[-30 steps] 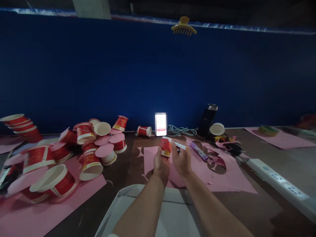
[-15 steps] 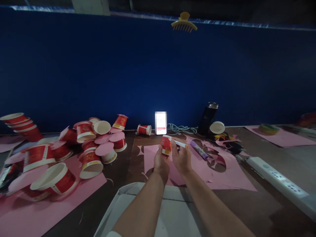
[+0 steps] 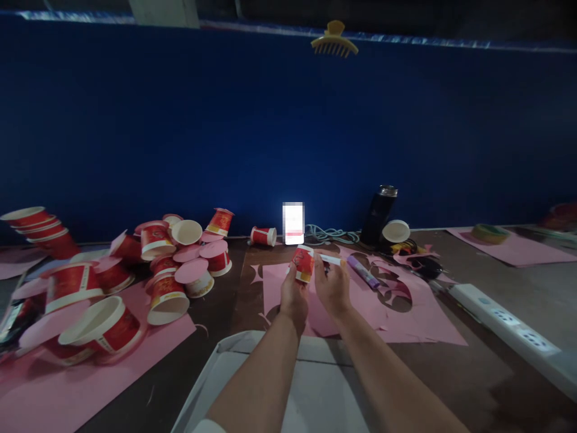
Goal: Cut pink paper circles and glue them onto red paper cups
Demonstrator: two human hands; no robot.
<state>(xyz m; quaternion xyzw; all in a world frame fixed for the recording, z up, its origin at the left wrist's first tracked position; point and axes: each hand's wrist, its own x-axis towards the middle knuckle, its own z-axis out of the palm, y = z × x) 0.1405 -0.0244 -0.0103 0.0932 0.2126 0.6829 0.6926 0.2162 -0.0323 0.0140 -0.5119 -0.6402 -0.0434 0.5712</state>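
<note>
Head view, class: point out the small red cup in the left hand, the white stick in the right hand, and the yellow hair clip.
small red cup [image 3: 303, 263], head view, on its red side.
white stick [image 3: 331, 260], head view, mid-length.
yellow hair clip [image 3: 334, 43], head view, on its body above the teeth.

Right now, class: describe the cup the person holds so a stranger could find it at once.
Start at the lit phone against the blue wall. Just in front, above the pink paper, the left hand grips a red cup. Unlike the heaped cups, it is raised.
</note>
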